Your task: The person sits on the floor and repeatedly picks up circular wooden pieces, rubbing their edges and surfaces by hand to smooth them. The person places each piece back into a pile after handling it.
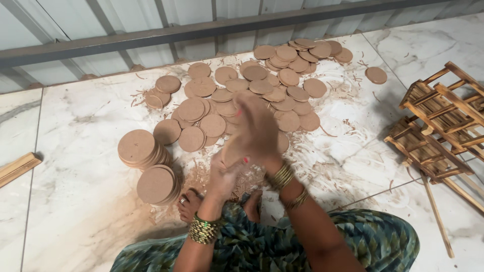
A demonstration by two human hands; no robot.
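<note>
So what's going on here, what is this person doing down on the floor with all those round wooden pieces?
A person sits on a marble floor. Both hands are raised together: the right hand and the left hand seem to press a round disc between them, though motion blur hides the grip. Loose brown discs lie scattered ahead among shavings, two neat stacks stand to the left, and slatted wooden frames rest on the right.

Head camera, single view: looked steeply down from above the seated person, close over the hands (247,146), facing the wall (151,20).
</note>
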